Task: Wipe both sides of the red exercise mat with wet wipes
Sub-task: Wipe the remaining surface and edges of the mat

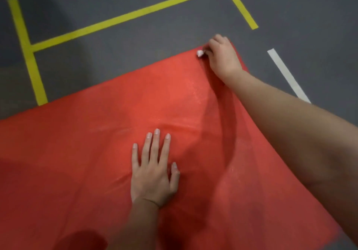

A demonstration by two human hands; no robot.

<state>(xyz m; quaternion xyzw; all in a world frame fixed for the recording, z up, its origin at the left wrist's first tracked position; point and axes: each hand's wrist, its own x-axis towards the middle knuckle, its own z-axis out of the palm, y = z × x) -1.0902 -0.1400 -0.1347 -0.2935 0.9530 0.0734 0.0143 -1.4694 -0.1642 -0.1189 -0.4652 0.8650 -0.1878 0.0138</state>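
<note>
left hand [153, 172] flat on red mat [77, 143], fingers [156, 145] straight; right hand [222, 55] curled round wipe [200, 53], mostly hidden.

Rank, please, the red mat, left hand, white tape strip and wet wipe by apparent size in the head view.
1. red mat
2. left hand, though nearness to the camera enlarges it
3. white tape strip
4. wet wipe, partly hidden by the right hand
</note>
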